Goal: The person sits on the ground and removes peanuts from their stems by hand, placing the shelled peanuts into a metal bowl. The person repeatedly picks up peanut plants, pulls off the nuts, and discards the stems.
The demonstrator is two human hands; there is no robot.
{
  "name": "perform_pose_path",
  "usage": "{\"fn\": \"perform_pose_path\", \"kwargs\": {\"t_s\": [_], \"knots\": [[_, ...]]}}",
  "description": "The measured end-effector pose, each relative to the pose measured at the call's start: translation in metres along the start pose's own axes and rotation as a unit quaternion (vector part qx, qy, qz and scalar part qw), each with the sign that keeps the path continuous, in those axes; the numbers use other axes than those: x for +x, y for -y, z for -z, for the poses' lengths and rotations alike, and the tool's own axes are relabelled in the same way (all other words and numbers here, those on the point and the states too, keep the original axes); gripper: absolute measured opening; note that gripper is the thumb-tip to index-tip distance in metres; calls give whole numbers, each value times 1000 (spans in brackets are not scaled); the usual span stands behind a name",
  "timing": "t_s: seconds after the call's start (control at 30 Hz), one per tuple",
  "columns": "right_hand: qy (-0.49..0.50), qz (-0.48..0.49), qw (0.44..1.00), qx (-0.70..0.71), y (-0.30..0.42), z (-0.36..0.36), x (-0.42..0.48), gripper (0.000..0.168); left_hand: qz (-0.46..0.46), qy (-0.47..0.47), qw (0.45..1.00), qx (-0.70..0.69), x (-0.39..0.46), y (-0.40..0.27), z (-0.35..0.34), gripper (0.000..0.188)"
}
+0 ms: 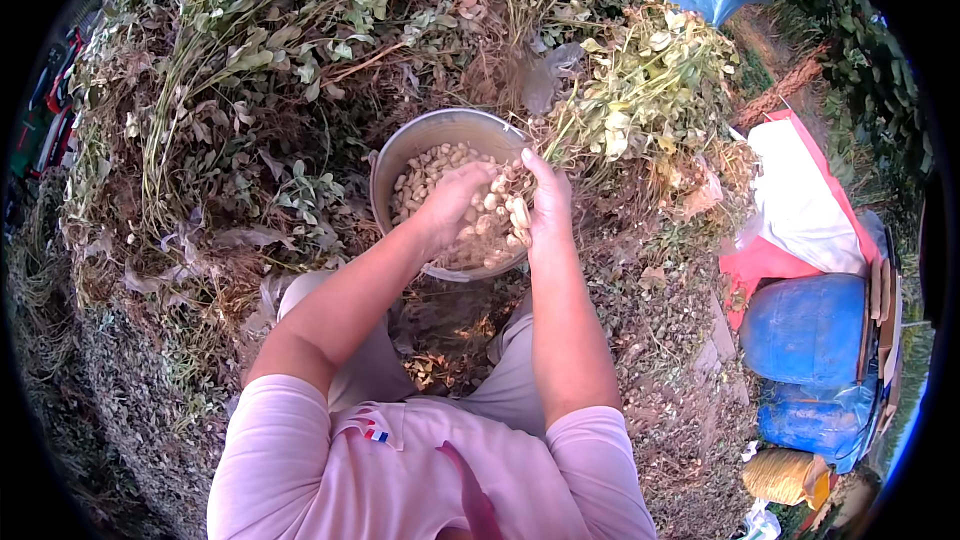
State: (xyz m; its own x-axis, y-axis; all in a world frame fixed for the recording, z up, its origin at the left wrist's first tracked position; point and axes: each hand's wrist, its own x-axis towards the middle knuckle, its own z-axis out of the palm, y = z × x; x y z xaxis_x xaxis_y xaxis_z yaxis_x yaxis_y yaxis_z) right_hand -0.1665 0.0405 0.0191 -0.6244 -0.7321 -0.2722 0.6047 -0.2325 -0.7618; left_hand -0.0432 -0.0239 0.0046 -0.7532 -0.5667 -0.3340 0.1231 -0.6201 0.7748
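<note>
A round metal bucket [385,165] stands between my knees, partly filled with peanuts in their shells [420,178]. My right hand [551,195] is at the bucket's right rim, gripping a peanut plant by its root end, with a cluster of pods [517,214] hanging inward over the bucket. Above the bucket's middle, my left hand [450,202] has its fingers curled against the pods from the left. Those fingertips are partly hidden, so their hold is unclear. Leafy stems [570,116] reach up and right from the right hand.
Heaped peanut plants [247,75] surround the bucket's far and left sides, and a paler leafy bunch [630,90] lies to its right. Blue plastic barrels [806,330], a white-and-red sack [802,195] and a roll of straw-coloured twine [780,476] stand at far right.
</note>
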Motion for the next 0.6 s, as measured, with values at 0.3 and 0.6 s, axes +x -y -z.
{"fn": "perform_pose_path", "kwargs": {"t_s": [0.3,0.6], "knots": [[-215,197,915,-281,-9,-20,-8,31,-212,13,866,453,-25,-10,-15,77],[-98,172,977,-72,-9,-16,-4,25,-135,62,981,127,-8,-2,-3,27]]}}
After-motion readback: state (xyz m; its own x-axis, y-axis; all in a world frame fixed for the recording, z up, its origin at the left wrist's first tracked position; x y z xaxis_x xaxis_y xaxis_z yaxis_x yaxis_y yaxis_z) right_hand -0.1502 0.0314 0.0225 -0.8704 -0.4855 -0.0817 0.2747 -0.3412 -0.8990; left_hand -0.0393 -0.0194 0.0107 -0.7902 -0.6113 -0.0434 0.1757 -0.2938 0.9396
